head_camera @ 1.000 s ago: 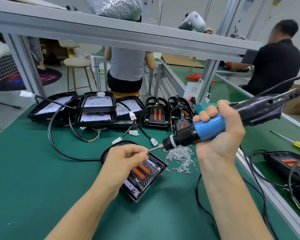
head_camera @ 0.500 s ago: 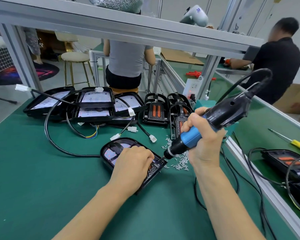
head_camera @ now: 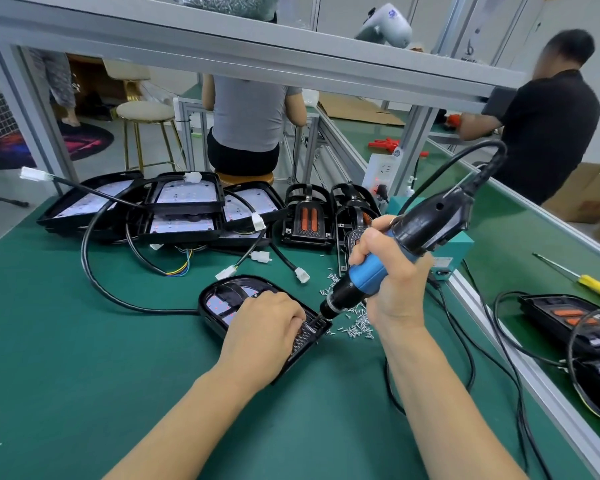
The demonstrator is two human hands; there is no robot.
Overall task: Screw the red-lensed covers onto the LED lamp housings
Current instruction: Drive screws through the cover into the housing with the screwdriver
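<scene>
Pinned flat to the green worktop [head_camera: 84, 358] under the left hand [head_camera: 264, 336], LED lamp housing [head_camera: 222, 299] lying just beside right-hand fingers [head_camera: 371, 242] clenched round the electric screwdriver [head_camera: 388, 261], bit slanting down-left at its near corner.

A green worktop [head_camera: 66, 358] carries a lamp housing [head_camera: 222, 299] near its middle, loose screws [head_camera: 355, 323] just right of it, stacked housings [head_camera: 174, 209] and red-lensed covers [head_camera: 307, 220] at the back, black cables [head_camera: 94, 271], and a yellow screwdriver [head_camera: 589, 284] far right.
</scene>
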